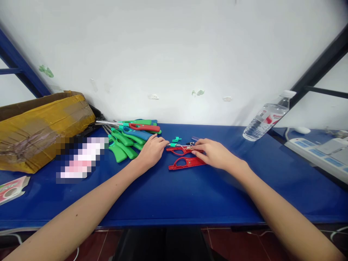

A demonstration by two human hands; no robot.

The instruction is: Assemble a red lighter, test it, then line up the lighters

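Note:
My left hand (152, 148) is closed, its fingertips pinching the thin metal tube of a long-nosed gas lighter just left of the tube's green collar (173, 145). My right hand (213, 153) is closed over the rear end of an open red lighter handle half (178, 149); thin wires show by its fingertips. Nearer to me lies a second red handle half (185, 163), its inside facing up and its right end under my right hand. Just behind the handle lie a small green trigger piece (177, 139) and a clear bluish part (195, 138).
Several green, blue and red lighters (130, 136) are piled at left, beside a yellow-taped cardboard box (40, 130). A water bottle (268, 116) leans against the frame at right, near a white power strip (323, 156). A torn carton piece (12, 189) lies far left.

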